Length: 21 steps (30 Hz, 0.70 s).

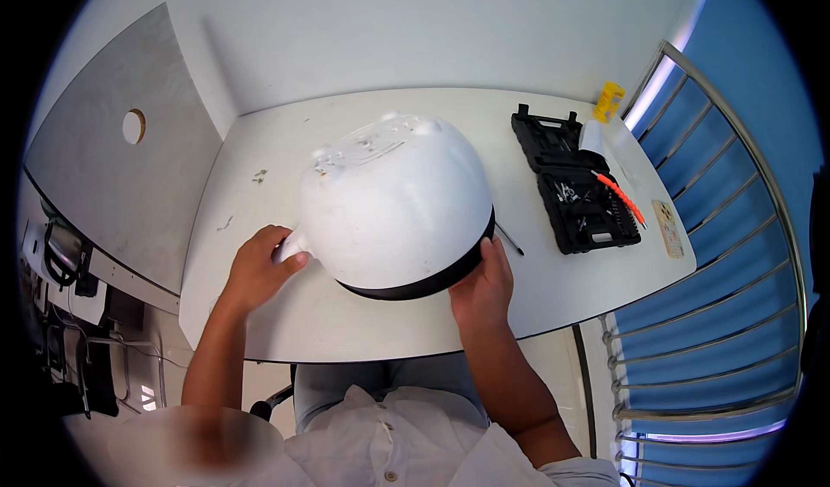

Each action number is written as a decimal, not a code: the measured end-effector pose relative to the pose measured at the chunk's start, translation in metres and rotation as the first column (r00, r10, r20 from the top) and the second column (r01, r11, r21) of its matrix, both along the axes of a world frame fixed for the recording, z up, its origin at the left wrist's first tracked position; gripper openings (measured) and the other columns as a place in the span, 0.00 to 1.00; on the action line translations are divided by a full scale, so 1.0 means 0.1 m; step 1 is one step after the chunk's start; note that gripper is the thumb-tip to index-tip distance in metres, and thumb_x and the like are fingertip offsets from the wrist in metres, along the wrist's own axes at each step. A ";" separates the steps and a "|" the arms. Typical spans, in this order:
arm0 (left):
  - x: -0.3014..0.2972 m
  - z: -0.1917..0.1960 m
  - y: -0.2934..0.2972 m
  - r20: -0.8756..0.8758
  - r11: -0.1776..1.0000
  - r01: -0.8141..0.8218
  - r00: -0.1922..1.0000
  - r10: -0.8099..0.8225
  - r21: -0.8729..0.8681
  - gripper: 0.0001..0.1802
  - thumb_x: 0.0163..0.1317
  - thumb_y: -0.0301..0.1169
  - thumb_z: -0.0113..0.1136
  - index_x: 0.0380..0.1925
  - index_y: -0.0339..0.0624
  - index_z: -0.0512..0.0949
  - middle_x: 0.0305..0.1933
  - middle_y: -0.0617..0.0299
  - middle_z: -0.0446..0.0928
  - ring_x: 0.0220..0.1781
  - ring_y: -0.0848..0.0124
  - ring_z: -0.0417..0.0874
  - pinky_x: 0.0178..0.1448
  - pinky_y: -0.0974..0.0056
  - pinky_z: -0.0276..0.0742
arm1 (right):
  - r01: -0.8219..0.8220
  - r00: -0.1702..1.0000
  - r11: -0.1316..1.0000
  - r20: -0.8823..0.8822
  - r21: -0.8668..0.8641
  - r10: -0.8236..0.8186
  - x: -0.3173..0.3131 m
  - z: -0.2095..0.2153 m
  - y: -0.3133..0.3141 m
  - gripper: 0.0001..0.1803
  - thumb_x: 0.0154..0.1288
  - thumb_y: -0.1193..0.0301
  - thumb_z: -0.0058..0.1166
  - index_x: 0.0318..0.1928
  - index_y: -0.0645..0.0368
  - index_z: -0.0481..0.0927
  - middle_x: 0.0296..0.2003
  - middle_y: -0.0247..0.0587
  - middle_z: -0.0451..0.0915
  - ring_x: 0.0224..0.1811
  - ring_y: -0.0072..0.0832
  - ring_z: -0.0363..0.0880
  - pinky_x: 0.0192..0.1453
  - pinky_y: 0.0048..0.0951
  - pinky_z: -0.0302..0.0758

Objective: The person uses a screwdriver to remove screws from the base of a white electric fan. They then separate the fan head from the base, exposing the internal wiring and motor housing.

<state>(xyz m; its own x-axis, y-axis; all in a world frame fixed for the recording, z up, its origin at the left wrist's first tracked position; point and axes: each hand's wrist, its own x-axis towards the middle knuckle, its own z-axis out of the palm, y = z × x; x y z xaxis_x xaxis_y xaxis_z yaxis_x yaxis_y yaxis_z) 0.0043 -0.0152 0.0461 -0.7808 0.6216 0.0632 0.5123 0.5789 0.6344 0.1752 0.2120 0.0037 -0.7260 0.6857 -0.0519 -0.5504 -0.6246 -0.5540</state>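
Observation:
A large white rounded appliance (406, 202) with a black band (415, 288) around its lower edge is held tilted over the white table (285, 331). Its underside, with small feet and vent slots, faces up and away from me. My left hand (259, 267) is closed around a white handle (294, 246) jutting from its left side. On the near right, my right hand (484, 288) grips the black band, thumb up along the side and the other fingers mostly hidden beneath. A thin dark screwdriver shaft (512, 240) lies just beyond that hand, partly hidden by the appliance.
An open black tool case (588, 215) with bits lies at the right, an orange flexible shaft (621, 197) across it. Behind stands a yellow holder (609, 102). Small screws (259, 176) are scattered at the left. A grey panel (95, 159) and a metal railing (735, 133) flank the table.

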 end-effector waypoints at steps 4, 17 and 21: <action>0.07 0.01 0.03 -0.032 0.999 -0.033 0.999 0.034 0.024 0.19 0.54 0.39 0.62 0.40 0.35 0.75 0.36 0.53 0.73 0.36 0.61 0.75 0.43 0.62 0.70 | 0.047 0.996 0.993 0.083 -0.108 -0.038 0.07 -0.25 0.05 0.19 0.70 0.64 0.36 0.56 0.61 0.68 0.54 0.39 0.72 0.58 0.32 0.68 0.64 0.35 0.62; -0.15 0.24 0.03 0.436 0.877 -0.142 0.896 -0.084 0.460 0.23 0.62 0.45 0.53 0.47 0.37 0.74 0.40 0.61 0.77 0.39 0.73 0.75 0.46 0.66 0.71 | -0.161 0.980 0.985 0.113 -0.058 0.166 0.30 -0.39 0.16 0.21 0.71 0.61 0.36 0.58 0.57 0.67 0.57 0.38 0.70 0.60 0.32 0.67 0.64 0.38 0.62; -0.17 0.14 0.04 0.570 0.831 -0.231 0.813 -0.121 0.506 0.27 0.63 0.52 0.50 0.46 0.37 0.75 0.38 0.60 0.78 0.36 0.73 0.77 0.41 0.68 0.73 | -0.209 0.959 0.976 0.209 0.064 0.192 0.35 -0.28 0.15 0.23 0.69 0.63 0.40 0.61 0.57 0.63 0.58 0.39 0.68 0.60 0.32 0.66 0.64 0.40 0.63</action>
<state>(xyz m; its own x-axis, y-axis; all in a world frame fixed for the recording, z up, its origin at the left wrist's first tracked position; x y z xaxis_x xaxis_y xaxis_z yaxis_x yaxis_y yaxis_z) -0.0127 -0.0111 0.0606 -0.8119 0.5768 -0.0897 -0.0566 0.0752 0.9956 0.2107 0.2267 -0.0246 -0.8297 0.5351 -0.1587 -0.2909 -0.6573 -0.6952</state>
